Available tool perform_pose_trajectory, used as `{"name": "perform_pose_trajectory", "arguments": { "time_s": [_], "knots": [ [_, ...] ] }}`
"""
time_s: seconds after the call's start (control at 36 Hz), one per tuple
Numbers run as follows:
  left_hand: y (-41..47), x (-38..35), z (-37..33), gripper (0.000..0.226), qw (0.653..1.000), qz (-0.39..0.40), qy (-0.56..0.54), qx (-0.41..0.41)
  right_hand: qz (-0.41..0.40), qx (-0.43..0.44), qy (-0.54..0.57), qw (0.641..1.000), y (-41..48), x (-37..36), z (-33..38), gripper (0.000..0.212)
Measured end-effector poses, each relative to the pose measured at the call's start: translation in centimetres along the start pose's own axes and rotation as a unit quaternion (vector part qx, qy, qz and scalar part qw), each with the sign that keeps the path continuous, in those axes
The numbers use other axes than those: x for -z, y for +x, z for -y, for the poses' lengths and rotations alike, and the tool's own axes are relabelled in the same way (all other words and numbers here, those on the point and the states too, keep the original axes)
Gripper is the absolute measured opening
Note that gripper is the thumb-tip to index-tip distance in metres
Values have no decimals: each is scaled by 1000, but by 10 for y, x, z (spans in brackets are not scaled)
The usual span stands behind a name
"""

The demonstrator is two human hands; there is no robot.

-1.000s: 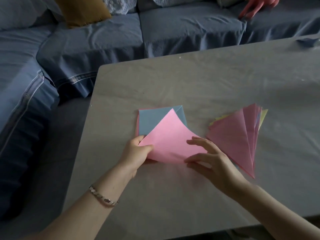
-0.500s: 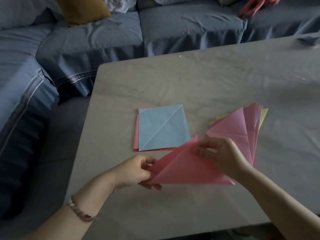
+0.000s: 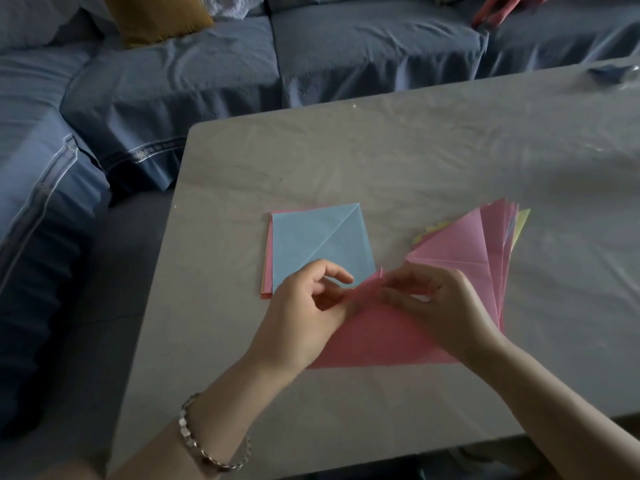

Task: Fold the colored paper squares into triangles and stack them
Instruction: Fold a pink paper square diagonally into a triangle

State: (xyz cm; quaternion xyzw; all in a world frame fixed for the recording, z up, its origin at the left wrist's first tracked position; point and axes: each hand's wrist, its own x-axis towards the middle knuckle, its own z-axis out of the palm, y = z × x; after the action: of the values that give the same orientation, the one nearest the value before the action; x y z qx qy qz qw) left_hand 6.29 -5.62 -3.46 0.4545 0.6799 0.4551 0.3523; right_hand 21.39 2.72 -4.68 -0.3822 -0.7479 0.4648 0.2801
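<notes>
In the head view, a pink sheet (image 3: pixel 377 337), doubled over into a triangle, is held near the front of the table (image 3: pixel 381 161), its long edge toward the person and its apex pointing away. The apex is pinched from both sides. The left hand (image 3: pixel 301 317) is curled, with thumb and fingers closed on the paper just left of the tip, the index finger arched above it. The right hand (image 3: pixel 443 306) is curled as well, its fingertips nipped on the same corner from the right. Whether the long edge rests on the table or is raised off it cannot be told.

Just beyond the left hand lies the stack of squares (image 3: pixel 318 244) – a light blue sheet on top, marked by a diagonal crease, with pink and pale yellow edges showing along its left side. Its near corner is partly covered by the left hand. To the right, just beside the right hand, the pile of folded triangles (image 3: pixel 464 244) is fanned out, pink uppermost, with yellow and blue edges showing at its far side.

A metal bracelet (image 3: pixel 201 448) is worn on the left wrist. A blue sofa (image 3: pixel 207 64) wraps round the far and left sides of the table, and a mustard cushion (image 3: pixel 156 15) sits on it.
</notes>
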Motion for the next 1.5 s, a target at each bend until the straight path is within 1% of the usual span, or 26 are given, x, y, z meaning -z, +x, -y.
{"name": "perform_pose_trajectory", "arguments": {
  "time_s": [0.08,0.14,0.25,0.42,0.53,0.67,0.81,0.92,1.06,1.31,1.5],
  "knots": [
    [-2,-2,-3,15,1000,-24,8,-2,-12,-16,46,999,-2,2,4,27],
    [-2,-1,-4,20,999,-40,26,-8,-17,-34,83,996,-3,3,6,28],
    [-4,1,-6,23,996,-62,61,-29,-34,-66,127,989,-6,6,8,24],
    [-7,0,-15,31,989,-100,89,-69,-66,-72,131,987,-8,3,11,17],
    [-6,0,-17,25,986,-115,98,-76,-81,-52,96,991,-7,3,17,16],
    [-7,1,-19,22,984,-108,111,-85,-99,-42,96,990,-7,4,20,21],
    [-8,2,-21,27,984,-100,110,-95,-95,-43,90,990,-8,4,23,20],
    [-8,3,-22,25,987,-94,94,-86,-94,-41,86,991,-8,4,24,22],
    [-9,4,-23,28,991,-82,81,-75,-93,-33,87,991,-9,4,25,24],
    [-11,6,-25,26,992,-70,79,-72,-93,-23,94,991,-9,4,27,29],
    [-15,5,-27,24,991,-62,77,-84,-88,-22,89,992,-10,6,26,30]
  ]
}}
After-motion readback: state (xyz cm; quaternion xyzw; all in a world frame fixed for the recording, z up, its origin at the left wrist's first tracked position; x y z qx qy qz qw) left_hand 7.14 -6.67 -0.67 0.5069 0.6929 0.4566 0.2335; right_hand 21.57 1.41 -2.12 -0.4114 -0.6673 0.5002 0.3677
